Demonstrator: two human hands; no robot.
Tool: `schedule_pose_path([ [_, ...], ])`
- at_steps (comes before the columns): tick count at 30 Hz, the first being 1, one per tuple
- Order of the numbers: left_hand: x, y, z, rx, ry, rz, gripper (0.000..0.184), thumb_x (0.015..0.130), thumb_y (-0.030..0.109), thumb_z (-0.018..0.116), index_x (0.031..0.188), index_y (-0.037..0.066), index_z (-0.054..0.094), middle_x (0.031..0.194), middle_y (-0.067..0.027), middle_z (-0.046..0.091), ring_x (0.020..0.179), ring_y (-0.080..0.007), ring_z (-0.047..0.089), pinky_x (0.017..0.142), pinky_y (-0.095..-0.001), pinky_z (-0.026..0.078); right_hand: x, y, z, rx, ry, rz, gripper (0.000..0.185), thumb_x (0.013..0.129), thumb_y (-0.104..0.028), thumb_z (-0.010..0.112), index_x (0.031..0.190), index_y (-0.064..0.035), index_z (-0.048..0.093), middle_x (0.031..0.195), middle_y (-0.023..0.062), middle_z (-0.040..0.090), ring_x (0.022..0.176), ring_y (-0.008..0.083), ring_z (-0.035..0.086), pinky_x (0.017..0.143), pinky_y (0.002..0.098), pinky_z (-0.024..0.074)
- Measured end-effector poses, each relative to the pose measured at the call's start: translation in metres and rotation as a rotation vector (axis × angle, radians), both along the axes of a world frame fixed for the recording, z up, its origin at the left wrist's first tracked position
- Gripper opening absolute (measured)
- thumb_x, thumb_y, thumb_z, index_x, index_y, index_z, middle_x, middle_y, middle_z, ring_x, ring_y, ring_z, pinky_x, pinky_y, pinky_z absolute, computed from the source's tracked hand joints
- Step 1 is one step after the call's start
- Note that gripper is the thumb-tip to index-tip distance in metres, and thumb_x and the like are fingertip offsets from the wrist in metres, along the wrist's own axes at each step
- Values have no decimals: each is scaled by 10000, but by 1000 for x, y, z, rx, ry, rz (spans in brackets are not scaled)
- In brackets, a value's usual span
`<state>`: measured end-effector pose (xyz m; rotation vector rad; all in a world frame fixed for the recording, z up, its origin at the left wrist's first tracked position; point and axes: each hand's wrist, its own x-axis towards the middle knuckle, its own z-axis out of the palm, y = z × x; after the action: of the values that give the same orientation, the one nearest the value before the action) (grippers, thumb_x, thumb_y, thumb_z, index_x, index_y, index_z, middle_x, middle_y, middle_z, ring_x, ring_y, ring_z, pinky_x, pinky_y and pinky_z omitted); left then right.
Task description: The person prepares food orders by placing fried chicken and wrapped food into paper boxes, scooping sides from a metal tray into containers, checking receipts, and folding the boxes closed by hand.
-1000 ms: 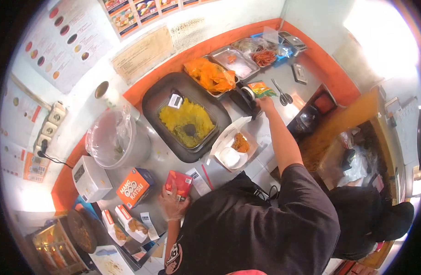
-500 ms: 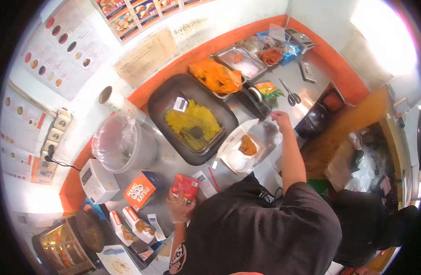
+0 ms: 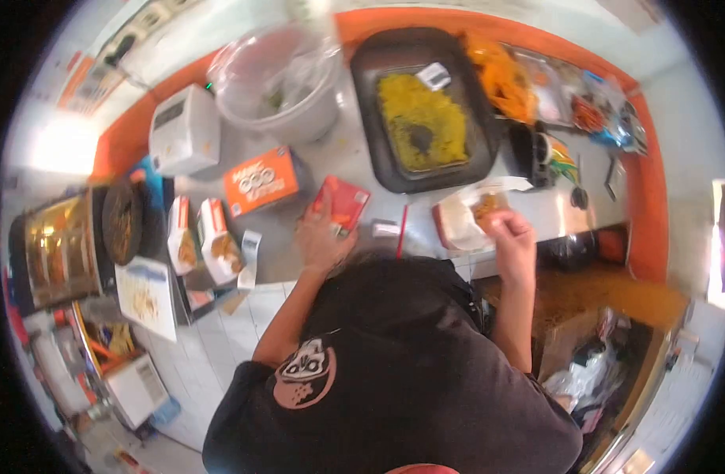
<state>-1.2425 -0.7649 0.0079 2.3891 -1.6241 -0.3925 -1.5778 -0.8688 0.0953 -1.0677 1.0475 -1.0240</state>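
My left hand [image 3: 324,243] lies against a red carton [image 3: 348,204], its fingers stretched over the near side. My right hand [image 3: 517,234] is closed in a pinch above the right part of an open white takeaway box [image 3: 457,220]. What the fingertips hold, if anything, is too small to make out. Inside that box a piece of brown fried food [image 3: 486,208] shows beside something white, partly hidden by the hand. Between my hands lie a thin red stick [image 3: 403,231] and a small pale packet [image 3: 385,228].
A dark tray of yellow rice [image 3: 422,122] stands behind the takeaway box. To the left are an orange box [image 3: 261,183], a lidded white bucket [image 3: 287,118], a white printer [image 3: 184,130] and two cartons of fried food [image 3: 219,249]. An orange bag [image 3: 501,79] is at back right.
The camera view has turned and shifted. My right hand has come from beyond the takeaway box's right side to above its food. My left hand stays at the red carton.
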Motion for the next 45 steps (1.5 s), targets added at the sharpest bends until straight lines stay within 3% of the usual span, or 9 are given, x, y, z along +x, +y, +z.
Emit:
schedule_pose_path([
  [5,9,-1,-19,-294,101,67,1115,645,483,759,1526,21,256,1299,-258,537,1201,-399,522,1007,-495,385,143,12,7,-56,331,649,240,853,-99,742,1059,11,690,842,43,688,775,85,617,681,275,505],
  [11,13,0,2,-37,304,233,1123,678,489,791,1531,33,221,1429,-275,454,1274,-430,490,1058,-506,379,221,9,-101,-316,546,522,336,762,-216,831,947,-17,632,697,95,641,617,228,618,620,344,507],
  [19,36,6,-23,-165,423,282,1068,603,518,831,1452,52,382,1243,-230,613,1099,-375,628,933,-456,497,217,-2,-132,-347,584,448,496,691,-325,884,835,-46,501,618,71,584,565,239,586,564,368,485],
  [24,42,8,-12,-131,485,295,1035,580,502,848,1408,38,435,1234,-216,617,1075,-365,640,915,-450,510,221,-1,-147,-209,309,400,665,641,-401,905,984,-23,477,893,167,605,801,299,615,735,384,510],
  [30,13,4,-7,-243,321,141,1022,597,450,834,1429,40,406,1301,-211,568,1196,-378,550,1017,-473,434,241,17,-95,-315,969,400,794,818,-370,792,1326,54,353,1027,198,621,1109,255,588,932,392,489],
  [34,-6,7,3,-181,53,111,964,634,423,812,1435,59,417,1352,-206,521,1246,-395,473,1064,-526,353,198,-9,-61,-101,342,632,665,820,-445,767,1283,-17,557,1152,169,630,1047,270,613,904,390,492],
  [37,-12,7,46,-194,-114,-36,867,702,444,777,1420,79,455,1337,-207,534,1234,-410,490,1016,-524,391,102,-31,47,-56,84,357,289,943,-223,650,1174,-49,643,1117,75,676,968,150,629,859,303,495],
  [41,-17,2,13,-129,274,-295,625,805,390,708,1308,53,551,1199,-239,619,1130,-412,581,955,-489,455,-46,-83,10,-145,114,-415,220,901,-139,621,1101,-54,653,972,60,706,740,88,570,672,237,453],
  [45,-74,-31,14,18,444,-58,529,817,315,702,1244,26,583,1051,-255,674,1006,-425,642,892,-476,499,-175,-119,-69,-9,336,-799,185,871,-85,653,1051,-44,637,909,57,688,749,115,589,671,244,463],
])
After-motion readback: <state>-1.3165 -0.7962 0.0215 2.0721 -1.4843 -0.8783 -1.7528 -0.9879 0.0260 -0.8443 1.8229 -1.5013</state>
